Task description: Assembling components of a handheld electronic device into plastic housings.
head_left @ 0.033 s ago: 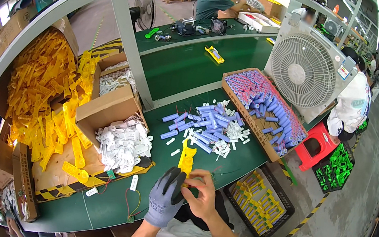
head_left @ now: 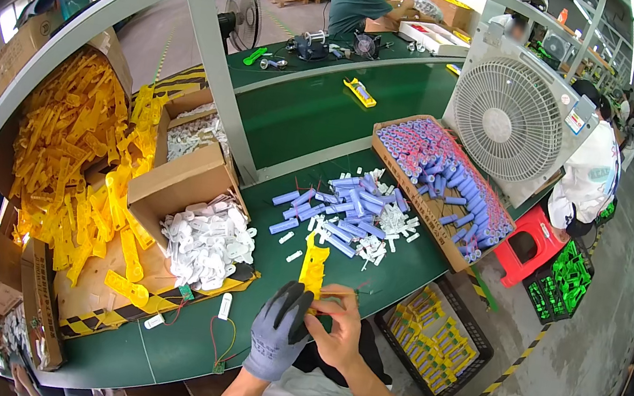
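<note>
Green matting covers the long workbench (head_left: 321,117) in front of me, its edges bowed by the lens. Behind it stands a big white box fan (head_left: 513,121), and further off a person in a dark green top works with their back to me. At my left, a cardboard bin spills a heap of flat yellow plastic holders (head_left: 65,152); beside it a smaller carton holds white moulded pieces (head_left: 204,239). A shallow tray (head_left: 451,181) of blue cylindrical cells sits to the right, with loose blue cells (head_left: 348,207) scattered on the mat before it. My left hand (head_left: 279,332), in a grey knit glove, is closed around the lower end of one yellow holder (head_left: 313,267), keeping it upright just above the bench edge. My bare right hand (head_left: 338,328) pinches thin reddish wires (head_left: 335,293) at the holder's base, fingertips nearly together. What the wires join is hidden behind my fingers.
</note>
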The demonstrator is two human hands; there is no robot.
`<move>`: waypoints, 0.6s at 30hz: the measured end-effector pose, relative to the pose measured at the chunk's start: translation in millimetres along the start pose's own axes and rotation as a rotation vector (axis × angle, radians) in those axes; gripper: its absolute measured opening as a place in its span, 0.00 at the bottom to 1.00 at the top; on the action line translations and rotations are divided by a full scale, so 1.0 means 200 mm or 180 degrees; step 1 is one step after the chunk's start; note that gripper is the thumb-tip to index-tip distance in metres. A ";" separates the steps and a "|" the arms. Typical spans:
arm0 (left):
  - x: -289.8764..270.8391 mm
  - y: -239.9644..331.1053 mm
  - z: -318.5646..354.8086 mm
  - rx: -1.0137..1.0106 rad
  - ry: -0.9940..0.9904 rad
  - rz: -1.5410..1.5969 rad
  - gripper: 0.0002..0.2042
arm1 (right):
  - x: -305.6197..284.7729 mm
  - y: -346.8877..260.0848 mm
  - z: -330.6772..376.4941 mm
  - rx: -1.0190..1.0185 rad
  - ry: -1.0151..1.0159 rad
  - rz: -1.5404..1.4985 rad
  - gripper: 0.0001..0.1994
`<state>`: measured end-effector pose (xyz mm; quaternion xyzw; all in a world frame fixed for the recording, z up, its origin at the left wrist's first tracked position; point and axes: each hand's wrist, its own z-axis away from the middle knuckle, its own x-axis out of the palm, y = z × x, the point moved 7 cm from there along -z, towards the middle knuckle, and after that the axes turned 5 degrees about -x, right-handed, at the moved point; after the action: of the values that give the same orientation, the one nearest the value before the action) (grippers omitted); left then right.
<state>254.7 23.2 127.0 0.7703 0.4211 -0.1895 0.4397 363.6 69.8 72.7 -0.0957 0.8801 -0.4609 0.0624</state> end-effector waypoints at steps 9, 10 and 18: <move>0.02 0.01 0.07 0.0296 0.0207 0.0167 0.33 | 0.00 0.04 0.00 0.0692 0.0179 -0.1644 0.09; 0.00 0.00 0.06 0.0282 0.0204 0.0167 0.33 | 0.01 0.04 -0.01 0.0766 0.0134 -0.2057 0.08; -0.08 -0.04 -0.07 0.0101 -0.0045 -0.0165 0.34 | 0.04 0.04 -0.09 0.1150 -0.0576 -0.2529 0.04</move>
<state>239.2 28.7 140.3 0.7647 0.4347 -0.2129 0.4254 352.0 86.3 76.7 -0.4540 0.6714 -0.5852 -0.0271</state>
